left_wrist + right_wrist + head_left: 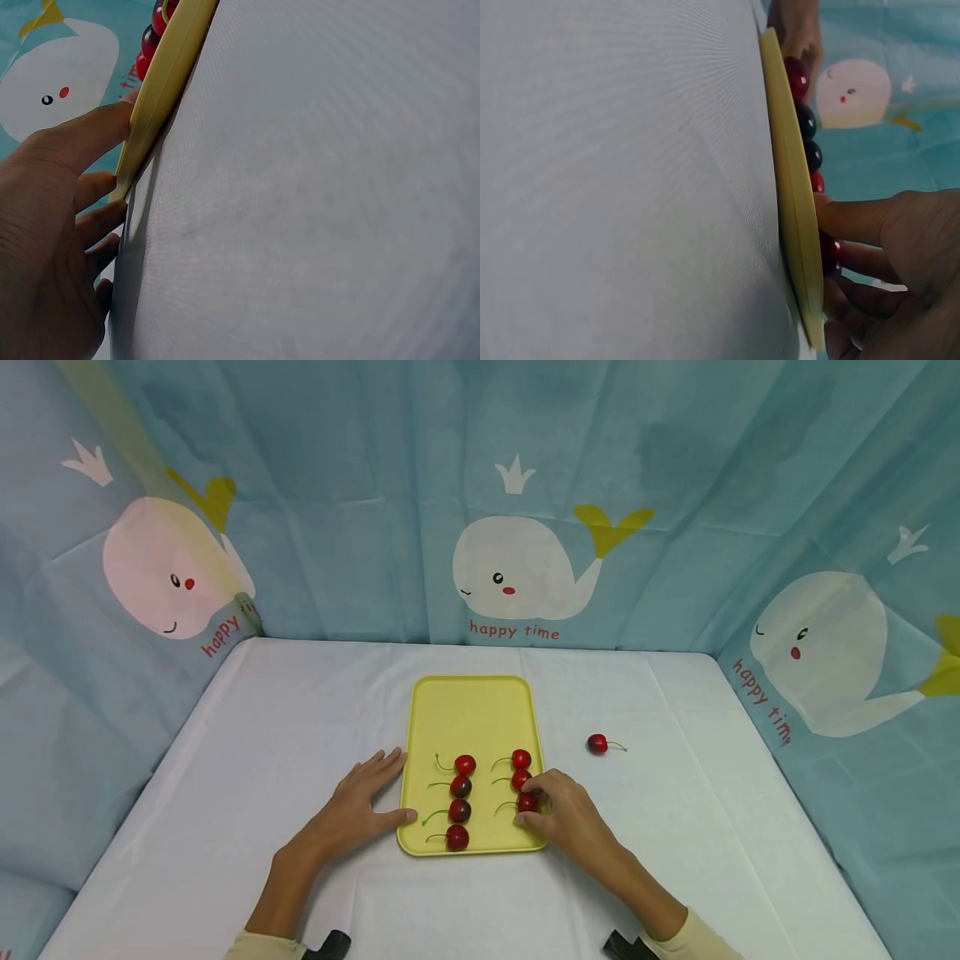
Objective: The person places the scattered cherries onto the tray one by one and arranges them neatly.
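Observation:
A yellow tray (pixel 472 714) lies on the white cloth. Down its left half runs a column of several dark red cherries (pixel 460 811), stems pointing left. Two more cherries (pixel 521 760) stand in a line on the right half, and just below them my right hand (pixel 573 818) pinches a third cherry (pixel 527 802) between thumb and fingers, low over the tray. My left hand (pixel 356 806) rests at the tray's left edge with fingers spread, its thumb over the rim. In the right wrist view, the held cherry (pixel 829 251) shows between thumb and fingers.
One loose cherry (pixel 597 744) lies on the white cloth (pixel 660 827) right of the tray, stem to the right. Blue curtains (pixel 360 552) with whale prints hang behind and at both sides of the table.

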Demonstrator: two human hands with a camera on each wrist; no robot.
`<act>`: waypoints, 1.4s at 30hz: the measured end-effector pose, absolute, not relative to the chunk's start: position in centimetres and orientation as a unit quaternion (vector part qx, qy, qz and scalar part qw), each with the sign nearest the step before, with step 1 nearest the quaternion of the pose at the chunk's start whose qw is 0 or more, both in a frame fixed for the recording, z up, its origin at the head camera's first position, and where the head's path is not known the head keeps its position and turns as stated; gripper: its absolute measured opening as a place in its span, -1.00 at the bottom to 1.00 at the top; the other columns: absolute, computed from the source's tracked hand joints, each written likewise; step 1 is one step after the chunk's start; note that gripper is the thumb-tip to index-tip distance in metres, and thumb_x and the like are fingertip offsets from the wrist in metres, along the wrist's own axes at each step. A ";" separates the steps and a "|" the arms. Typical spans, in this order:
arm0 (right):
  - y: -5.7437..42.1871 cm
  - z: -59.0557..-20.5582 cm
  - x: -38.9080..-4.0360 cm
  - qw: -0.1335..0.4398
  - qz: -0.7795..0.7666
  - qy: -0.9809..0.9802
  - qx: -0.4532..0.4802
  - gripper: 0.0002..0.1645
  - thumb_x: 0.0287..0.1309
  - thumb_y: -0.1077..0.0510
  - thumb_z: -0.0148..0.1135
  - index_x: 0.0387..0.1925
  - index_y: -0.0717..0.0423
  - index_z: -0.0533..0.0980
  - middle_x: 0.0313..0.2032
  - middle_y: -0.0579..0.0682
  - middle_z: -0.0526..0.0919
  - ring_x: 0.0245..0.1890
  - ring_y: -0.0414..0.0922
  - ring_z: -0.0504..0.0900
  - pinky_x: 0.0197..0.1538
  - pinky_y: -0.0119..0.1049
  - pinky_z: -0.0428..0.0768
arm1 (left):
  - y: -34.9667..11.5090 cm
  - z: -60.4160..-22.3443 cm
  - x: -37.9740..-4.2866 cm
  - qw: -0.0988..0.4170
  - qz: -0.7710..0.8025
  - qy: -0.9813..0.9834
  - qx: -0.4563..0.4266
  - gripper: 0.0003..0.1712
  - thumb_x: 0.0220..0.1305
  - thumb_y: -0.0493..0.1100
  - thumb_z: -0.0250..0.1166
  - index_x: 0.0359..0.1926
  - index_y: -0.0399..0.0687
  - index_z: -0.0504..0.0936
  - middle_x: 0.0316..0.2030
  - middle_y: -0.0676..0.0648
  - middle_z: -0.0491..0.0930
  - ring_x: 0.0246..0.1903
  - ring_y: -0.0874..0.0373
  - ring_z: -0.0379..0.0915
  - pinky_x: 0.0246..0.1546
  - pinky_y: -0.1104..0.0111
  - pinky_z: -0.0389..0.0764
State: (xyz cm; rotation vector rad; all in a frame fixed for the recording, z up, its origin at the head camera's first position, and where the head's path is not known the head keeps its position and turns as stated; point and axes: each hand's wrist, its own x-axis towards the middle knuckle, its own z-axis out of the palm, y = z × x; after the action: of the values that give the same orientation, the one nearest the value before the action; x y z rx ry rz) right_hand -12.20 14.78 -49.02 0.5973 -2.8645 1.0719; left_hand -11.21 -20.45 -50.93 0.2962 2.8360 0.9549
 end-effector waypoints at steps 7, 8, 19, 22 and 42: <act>14.9 -49.1 -12.1 0.021 0.348 -0.917 0.194 -0.53 -0.07 0.16 0.74 -0.09 0.04 0.72 -0.15 -0.19 0.70 -0.14 -0.24 0.61 0.01 -0.29 0.69 | -20.3 -50.7 -11.2 0.073 0.323 0.939 0.095 0.10 0.23 0.35 0.43 0.65 0.07 0.25 0.65 -0.03 0.17 0.67 -0.15 -0.06 0.65 -0.19 -0.09; 15.0 -49.0 -12.1 0.020 0.351 -0.916 0.194 -0.53 -0.07 0.15 0.74 -0.08 0.04 0.71 -0.15 -0.19 0.70 -0.15 -0.23 0.61 0.00 -0.30 0.68 | -20.3 -50.7 -11.2 0.073 0.321 0.939 0.096 0.09 0.24 0.35 0.43 0.65 0.06 0.25 0.65 -0.04 0.17 0.66 -0.16 -0.06 0.64 -0.20 -0.08; 15.8 -48.8 -12.0 0.020 0.375 -0.906 0.194 -0.51 -0.05 0.14 0.73 -0.05 0.05 0.71 -0.11 -0.12 0.73 -0.10 -0.17 0.66 0.02 -0.23 0.71 | -20.4 -50.7 -11.2 0.075 0.315 0.941 0.095 0.09 0.24 0.36 0.41 0.66 0.07 0.24 0.65 -0.05 0.17 0.67 -0.18 -0.07 0.64 -0.20 -0.08; 16.1 -48.6 -12.0 0.032 0.385 -0.902 0.192 -0.51 -0.06 0.13 0.74 -0.05 0.08 0.73 -0.13 -0.09 0.75 -0.12 -0.14 0.67 -0.03 -0.20 0.71 | -20.4 -50.7 -11.2 0.072 0.317 0.941 0.097 0.09 0.25 0.36 0.41 0.65 0.06 0.25 0.65 -0.05 0.17 0.66 -0.18 -0.07 0.64 -0.21 -0.08; 19.1 -47.9 -13.3 0.082 0.405 -0.896 0.162 -0.49 0.01 0.17 0.70 0.02 0.15 0.70 -0.09 0.03 0.76 -0.17 -0.16 0.73 -0.14 -0.24 0.75 | -20.4 -50.8 -11.3 0.074 0.310 0.943 0.096 0.10 0.25 0.38 0.40 0.66 0.07 0.24 0.65 -0.06 0.17 0.67 -0.18 -0.07 0.64 -0.22 -0.08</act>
State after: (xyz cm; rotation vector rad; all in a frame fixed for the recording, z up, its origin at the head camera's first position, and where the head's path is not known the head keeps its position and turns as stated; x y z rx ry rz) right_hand -13.31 19.07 -47.85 0.4852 -2.6767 1.2101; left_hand -11.27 -20.38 -50.78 0.2868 2.8305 0.9320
